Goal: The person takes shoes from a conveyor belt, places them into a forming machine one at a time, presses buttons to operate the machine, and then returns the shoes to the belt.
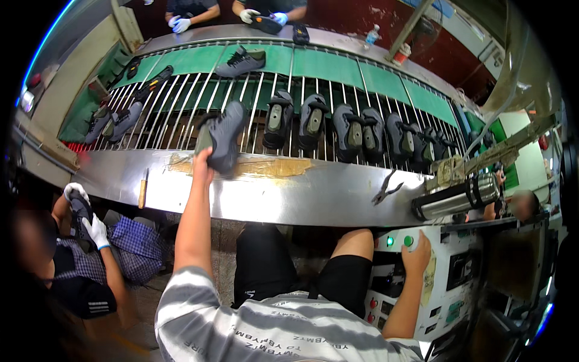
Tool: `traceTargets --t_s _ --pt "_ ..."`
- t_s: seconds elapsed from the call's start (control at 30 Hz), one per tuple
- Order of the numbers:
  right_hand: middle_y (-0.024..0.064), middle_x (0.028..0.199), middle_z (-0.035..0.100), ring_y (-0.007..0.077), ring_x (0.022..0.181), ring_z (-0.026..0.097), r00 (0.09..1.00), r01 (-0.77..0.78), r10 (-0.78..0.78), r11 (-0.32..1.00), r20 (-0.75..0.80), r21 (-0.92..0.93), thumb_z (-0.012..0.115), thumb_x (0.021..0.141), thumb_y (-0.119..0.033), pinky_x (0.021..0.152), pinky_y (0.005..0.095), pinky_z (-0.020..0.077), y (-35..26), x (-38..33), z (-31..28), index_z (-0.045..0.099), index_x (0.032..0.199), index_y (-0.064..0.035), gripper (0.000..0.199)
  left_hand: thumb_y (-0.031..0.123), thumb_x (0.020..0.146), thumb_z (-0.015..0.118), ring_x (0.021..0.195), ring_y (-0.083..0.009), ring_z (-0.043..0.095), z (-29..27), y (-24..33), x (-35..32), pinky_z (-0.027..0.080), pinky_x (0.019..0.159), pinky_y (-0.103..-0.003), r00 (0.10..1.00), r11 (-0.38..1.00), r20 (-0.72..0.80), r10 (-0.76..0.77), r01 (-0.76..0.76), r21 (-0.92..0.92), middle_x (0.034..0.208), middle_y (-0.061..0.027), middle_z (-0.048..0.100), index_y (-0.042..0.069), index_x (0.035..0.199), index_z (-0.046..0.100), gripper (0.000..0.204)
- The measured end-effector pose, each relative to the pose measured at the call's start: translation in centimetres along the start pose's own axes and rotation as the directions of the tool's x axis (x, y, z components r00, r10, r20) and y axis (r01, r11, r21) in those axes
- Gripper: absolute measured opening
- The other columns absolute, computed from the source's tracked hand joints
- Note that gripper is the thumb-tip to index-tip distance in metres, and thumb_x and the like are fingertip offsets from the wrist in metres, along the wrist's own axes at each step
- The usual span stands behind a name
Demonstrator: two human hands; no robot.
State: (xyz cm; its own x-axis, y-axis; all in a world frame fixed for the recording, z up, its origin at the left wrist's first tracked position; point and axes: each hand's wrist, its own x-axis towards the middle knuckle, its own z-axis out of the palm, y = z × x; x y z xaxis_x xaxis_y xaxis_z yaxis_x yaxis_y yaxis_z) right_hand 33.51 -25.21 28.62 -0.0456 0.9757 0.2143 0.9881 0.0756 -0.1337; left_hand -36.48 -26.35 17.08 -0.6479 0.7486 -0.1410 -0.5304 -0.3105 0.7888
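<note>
My left hand grips a dark grey shoe by its lower end, holding it over the near edge of the roller line. The shoe is slightly blurred. My right hand is at a white control panel, beside a green push button; its fingers look stretched out, and it holds nothing. A second, lit green button sits just left of it. On the rollers to the right of the held shoe stands a row of several grey and black shoes, heels or toes toward me.
A steel ledge carries a wooden-handled tool, pliers and a steel flask. More shoes lie on the green belt. A gloved co-worker holds a shoe at left; others work across the line.
</note>
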Motion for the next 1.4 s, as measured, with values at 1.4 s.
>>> traceTargets --t_s 1.4 --pt "0.0084 0.116 0.061 0.0305 0.108 0.056 0.526 -0.746 0.664 0.661 -0.532 0.086 0.065 0.076 -0.022 0.09 0.0422 0.0486 32.2 -1.2 -4.4 0.068 0.103 -0.012 0.029 0.031 0.094 0.047 0.138 -0.0403 0.031 7.3 -17.0 -16.9 0.025 0.112 -0.051 0.94 -0.49 0.338 0.032 -0.28 0.825 0.149 -0.0196 0.038 0.001 0.14 0.042 0.055"
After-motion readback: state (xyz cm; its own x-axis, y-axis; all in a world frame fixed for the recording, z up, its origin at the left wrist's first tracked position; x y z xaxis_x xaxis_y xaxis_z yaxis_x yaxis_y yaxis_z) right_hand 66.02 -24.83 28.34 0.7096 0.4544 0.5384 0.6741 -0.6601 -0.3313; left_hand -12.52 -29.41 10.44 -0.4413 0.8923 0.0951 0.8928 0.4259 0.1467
